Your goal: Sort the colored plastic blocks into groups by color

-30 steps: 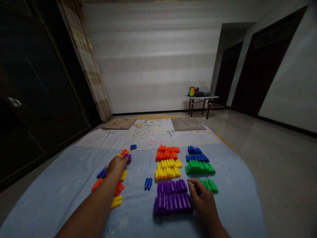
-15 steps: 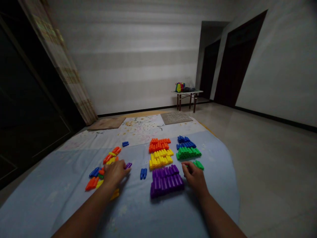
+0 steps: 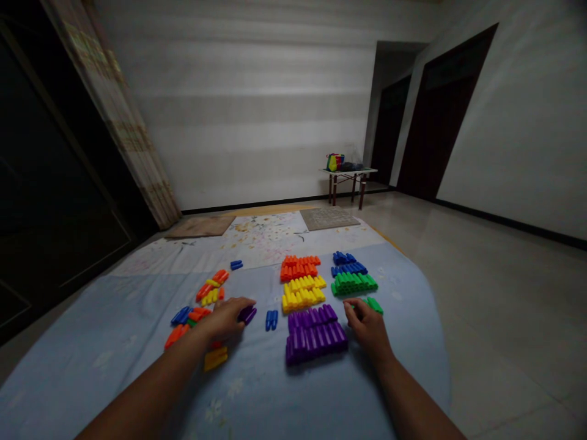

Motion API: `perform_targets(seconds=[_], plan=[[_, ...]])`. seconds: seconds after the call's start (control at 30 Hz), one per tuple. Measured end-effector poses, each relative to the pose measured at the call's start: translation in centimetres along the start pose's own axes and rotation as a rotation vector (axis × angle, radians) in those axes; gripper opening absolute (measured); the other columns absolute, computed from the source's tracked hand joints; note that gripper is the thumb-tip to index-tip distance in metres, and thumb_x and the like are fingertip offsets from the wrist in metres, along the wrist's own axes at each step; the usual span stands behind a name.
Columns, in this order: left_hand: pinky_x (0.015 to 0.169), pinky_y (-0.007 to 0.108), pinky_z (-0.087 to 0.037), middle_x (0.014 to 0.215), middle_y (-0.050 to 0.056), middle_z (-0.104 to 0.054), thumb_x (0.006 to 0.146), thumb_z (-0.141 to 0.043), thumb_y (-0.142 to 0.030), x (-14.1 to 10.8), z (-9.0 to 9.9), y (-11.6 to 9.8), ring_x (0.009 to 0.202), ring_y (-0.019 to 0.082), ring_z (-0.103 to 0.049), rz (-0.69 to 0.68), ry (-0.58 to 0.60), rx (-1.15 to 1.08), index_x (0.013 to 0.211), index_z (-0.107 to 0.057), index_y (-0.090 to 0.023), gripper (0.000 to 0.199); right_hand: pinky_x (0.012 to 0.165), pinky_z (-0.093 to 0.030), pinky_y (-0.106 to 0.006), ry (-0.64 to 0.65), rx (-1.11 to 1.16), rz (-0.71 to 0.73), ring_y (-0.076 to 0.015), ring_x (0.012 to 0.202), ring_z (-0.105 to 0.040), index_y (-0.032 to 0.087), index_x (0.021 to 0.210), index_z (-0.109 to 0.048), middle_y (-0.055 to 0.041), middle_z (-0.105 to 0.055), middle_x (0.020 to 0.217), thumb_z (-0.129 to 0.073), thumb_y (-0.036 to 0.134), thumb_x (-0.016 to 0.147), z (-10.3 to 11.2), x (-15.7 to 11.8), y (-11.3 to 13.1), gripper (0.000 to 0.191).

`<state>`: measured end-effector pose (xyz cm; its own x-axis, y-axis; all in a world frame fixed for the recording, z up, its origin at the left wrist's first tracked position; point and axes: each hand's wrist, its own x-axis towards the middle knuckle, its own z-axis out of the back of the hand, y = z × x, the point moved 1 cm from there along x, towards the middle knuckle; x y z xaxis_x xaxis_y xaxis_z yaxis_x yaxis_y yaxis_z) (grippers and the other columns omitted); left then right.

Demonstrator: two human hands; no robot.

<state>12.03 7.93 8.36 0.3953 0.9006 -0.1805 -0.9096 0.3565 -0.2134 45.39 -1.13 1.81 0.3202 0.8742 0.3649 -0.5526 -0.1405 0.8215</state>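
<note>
My left hand is closed on purple pieces beside the mixed pile at the left. That pile holds orange pieces, blue pieces and yellow pieces. Two blue pieces lie right of this hand. My right hand, fingers curled, rests between the purple stack and a few green pieces; whether it pinches anything is hidden. Behind are a yellow stack, an orange stack, a green stack and a blue stack.
Everything lies on a table with a pale blue cloth. Two mats, one brown and one grey, lie at its far edge. Another small blue group sits behind the mixed pile. A small table stands by the wall.
My left hand has moved right, away from the mixed pile, and the purple pieces have moved with it. My right hand has stayed beside the purple stack. The view has shifted slightly.
</note>
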Motion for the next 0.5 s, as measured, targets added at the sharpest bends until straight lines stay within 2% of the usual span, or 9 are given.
perform_targets(seconds=[0.23, 0.33, 0.4, 0.5], plan=[[0.097, 0.032, -0.034, 0.121, 0.005, -0.057, 0.058, -0.055, -0.018, 0.6, -0.6, 1.6, 0.112, 0.022, -0.051, 0.006, -0.012, -0.033, 0.119, -0.055, -0.023, 0.061, 0.051, -0.038, -0.025, -0.018, -0.009, 0.021, -0.0132, 0.05, -0.051, 0.017, 0.085, -0.063, 0.0011, -0.054, 0.055, -0.046, 0.041, 0.083, -0.1, 0.2, 0.1, 0.03], [0.093, 0.033, -0.038, 0.116, 0.007, -0.059, 0.062, -0.054, -0.022, 0.4, -0.5, 1.8, 0.105, 0.023, -0.054, 0.031, -0.015, -0.047, 0.115, -0.056, -0.019, 0.054, 0.05, -0.038, -0.024, -0.021, -0.004, 0.026, -0.0128, 0.049, -0.049, 0.016, 0.084, -0.063, 0.0015, -0.053, 0.054, -0.046, 0.04, 0.083, -0.1, 0.4, 0.2, 0.029], [0.09, 0.033, -0.04, 0.112, 0.008, -0.061, 0.066, -0.055, -0.031, 0.3, 0.0, 0.9, 0.101, 0.023, -0.056, 0.016, -0.026, -0.127, 0.114, -0.057, -0.018, 0.05, 0.05, -0.037, -0.024, -0.024, 0.004, 0.026, -0.0126, 0.049, -0.049, 0.016, 0.084, -0.063, 0.0019, -0.052, 0.053, -0.046, 0.039, 0.083, -0.1, 0.5, 0.2, 0.029], [0.087, 0.032, -0.043, 0.107, 0.006, -0.062, 0.068, -0.056, -0.045, 0.1, 1.3, -2.6, 0.096, 0.021, -0.056, -0.065, -0.075, -0.314, 0.11, -0.058, -0.02, 0.049, 0.05, -0.037, -0.024, -0.033, 0.01, 0.026, -0.0121, 0.048, -0.048, 0.017, 0.083, -0.063, 0.0026, -0.05, 0.052, -0.046, 0.038, 0.083, -0.1, 0.6, 0.4, 0.028]])
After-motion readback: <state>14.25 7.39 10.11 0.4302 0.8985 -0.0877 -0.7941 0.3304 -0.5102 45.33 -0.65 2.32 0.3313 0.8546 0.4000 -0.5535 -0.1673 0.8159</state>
